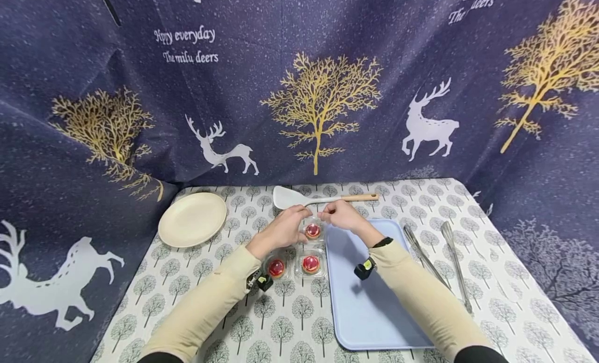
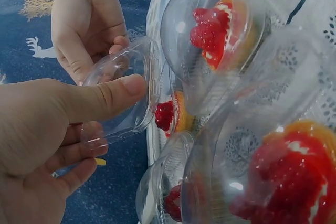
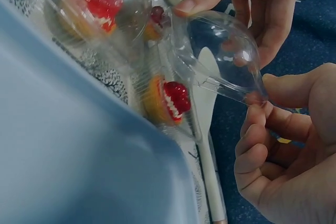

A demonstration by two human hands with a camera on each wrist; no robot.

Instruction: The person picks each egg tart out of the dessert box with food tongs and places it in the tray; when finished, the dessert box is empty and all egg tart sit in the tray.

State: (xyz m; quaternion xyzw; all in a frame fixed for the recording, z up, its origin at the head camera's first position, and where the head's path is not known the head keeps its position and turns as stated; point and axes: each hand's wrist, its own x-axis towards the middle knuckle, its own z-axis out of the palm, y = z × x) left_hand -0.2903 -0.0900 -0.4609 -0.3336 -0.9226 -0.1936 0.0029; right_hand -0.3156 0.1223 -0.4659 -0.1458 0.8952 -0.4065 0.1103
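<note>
Both hands hold the clear domed lid (image 3: 226, 40) of a small plastic container, which is raised on its hinge. Below it, in the base, sits a berry tart (image 3: 170, 100) with a red top. My left hand (image 1: 287, 226) grips one side of the lid, thumb on top and fingers beneath. On the opposite side my right hand (image 1: 343, 215) pinches the lid's edge between thumb and fingertips. Nearer to me, another tart (image 1: 311, 264) and a tart (image 1: 276, 268) sit under closed lids. The left wrist view also shows a tart (image 2: 172, 203) that my left hand hides in the head view.
A light blue tray (image 1: 374, 321) lies beneath my right forearm. Behind the hands is a white spatula (image 1: 286, 197) with a wooden handle. A cream plate (image 1: 192, 219) stands at the left. Metal tongs (image 1: 426, 256) and another metal utensil (image 1: 456, 264) lie right of the tray.
</note>
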